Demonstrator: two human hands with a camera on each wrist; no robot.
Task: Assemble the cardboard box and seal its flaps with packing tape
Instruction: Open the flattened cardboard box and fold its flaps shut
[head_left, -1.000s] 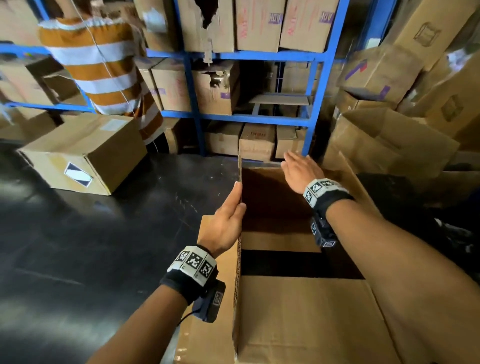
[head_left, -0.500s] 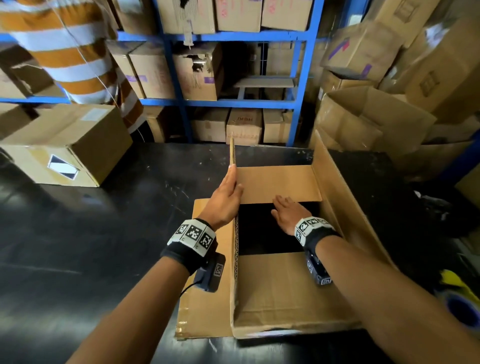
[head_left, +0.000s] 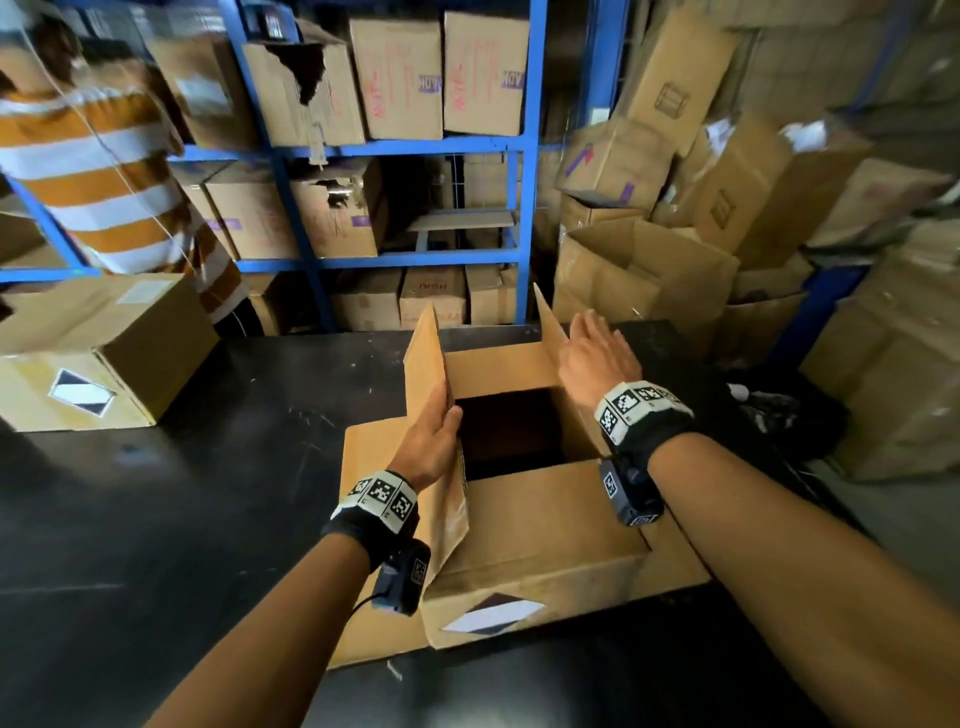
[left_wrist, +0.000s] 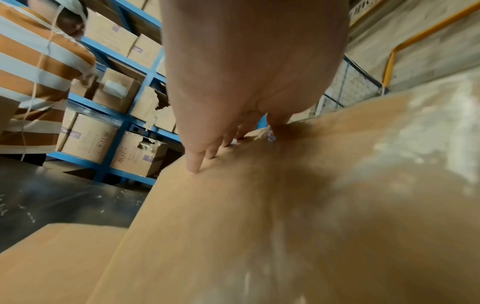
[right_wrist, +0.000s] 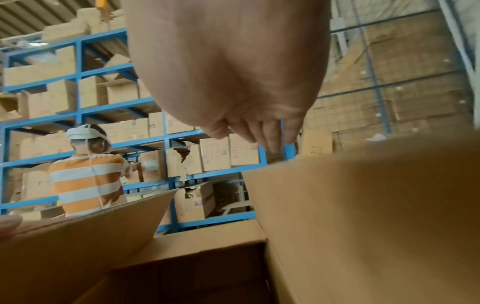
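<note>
A brown cardboard box (head_left: 535, 545) stands open-topped on the black table (head_left: 156, 519), its near and far short flaps folded in over a dark gap. My left hand (head_left: 431, 436) lies flat against the outside of the upright left long flap (head_left: 423, 358), thumb at its edge. In the left wrist view my left hand's straight fingers (left_wrist: 200, 156) press that flap (left_wrist: 259, 216). My right hand (head_left: 597, 358) rests open on the outer face of the raised right long flap (head_left: 548, 327). The right wrist view shows my right hand's fingers (right_wrist: 270, 139) at the flap's (right_wrist: 363, 205) top edge. No tape is in view.
A closed box (head_left: 104, 353) sits on the table at the left. A person in an orange-and-white striped shirt (head_left: 104, 171) stands behind it at blue shelving (head_left: 524, 208) full of boxes. Loose open boxes (head_left: 649, 270) pile up at the right. Flat cardboard (head_left: 369, 452) lies under the box's left side.
My right hand pushed the far short flap down, then left the box's inside and went to the right long flap, which has risen upright. My left hand kept hold of the left flap.
</note>
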